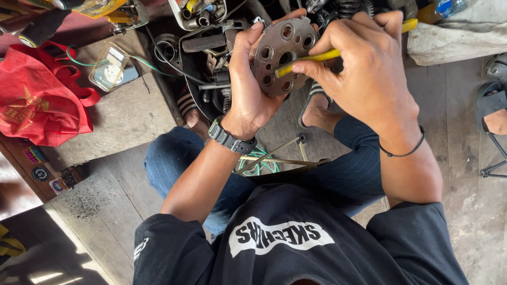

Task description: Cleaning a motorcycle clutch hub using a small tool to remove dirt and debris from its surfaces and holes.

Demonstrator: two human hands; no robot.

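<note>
Even, soft daylight fills the frame, brightest at the upper right. Sunlit patches glare at the lower left. Focus is sharp throughout, with slight wide-angle stretching toward the edges.

The round perforated metal plate (282, 55) is dull grey-brown with rusty patches and dark holes. The tool handle (322, 56) across it is bright yellow. The wristwatch (231, 140) is dark grey, and the cord bracelet (406, 150) is black. The jeans (174, 163) are deep blue; the T-shirt (296, 243) is black with white lettering. The cloth bag (39, 100) is red with a faded gold pattern. The coiled hose (261, 164) is green. The floorboards (116, 111) are weathered grey-brown.
</note>
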